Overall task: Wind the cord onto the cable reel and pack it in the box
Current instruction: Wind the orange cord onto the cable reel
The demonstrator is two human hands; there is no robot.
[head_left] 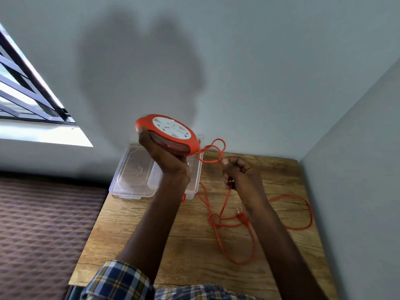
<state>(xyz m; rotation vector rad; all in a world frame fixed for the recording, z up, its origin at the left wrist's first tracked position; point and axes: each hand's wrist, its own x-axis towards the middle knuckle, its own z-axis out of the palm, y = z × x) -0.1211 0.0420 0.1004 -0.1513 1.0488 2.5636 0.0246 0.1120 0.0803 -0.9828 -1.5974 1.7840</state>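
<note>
My left hand [164, 154] grips the orange cable reel [168, 133] from below and holds it tilted in the air above the box, its white socket face up. Some cord is wound inside the reel. My right hand [240, 174] pinches the orange cord [218, 215] just right of the reel, where it makes a small loop. From there the cord hangs down and lies in loose tangled loops on the wooden table [151, 234]. Its plug [240, 214] rests on the table under my right wrist. The clear plastic box [194, 180] stands open at the table's back left.
The box's clear lid [132, 172] lies beside it, overhanging the table's left edge. Walls close the table in at the back and right. A quilted brown surface [43, 224] lies to the left, below a barred window [23, 87].
</note>
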